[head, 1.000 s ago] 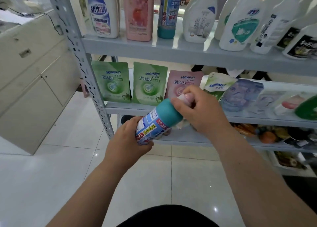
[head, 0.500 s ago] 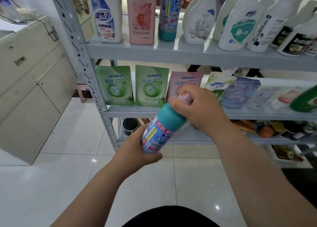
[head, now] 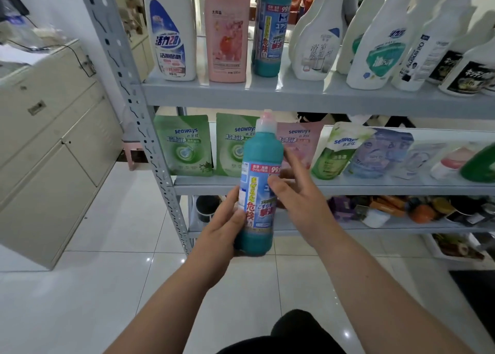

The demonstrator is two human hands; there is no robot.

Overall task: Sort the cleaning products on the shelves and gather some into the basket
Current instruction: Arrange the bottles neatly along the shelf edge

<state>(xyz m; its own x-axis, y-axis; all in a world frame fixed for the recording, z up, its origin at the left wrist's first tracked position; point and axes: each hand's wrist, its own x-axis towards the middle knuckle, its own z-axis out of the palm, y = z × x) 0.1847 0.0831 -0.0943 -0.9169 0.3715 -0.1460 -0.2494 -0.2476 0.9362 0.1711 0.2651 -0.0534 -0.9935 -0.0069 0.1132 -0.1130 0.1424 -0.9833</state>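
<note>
Glossy white floor tiles lie under a perforated grey metal rack. Left hand grips the base of the upright, cylindrical teal plastic bottle, held before the pouch shelf; right hand rests straight-fingered against its label

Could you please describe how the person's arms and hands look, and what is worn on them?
Both forearms are bare as far as the lower edge of the picture, and no sleeves show. The left hand and the right hand wear no gloves. I can see no ring, watch or bracelet on either one.
</note>
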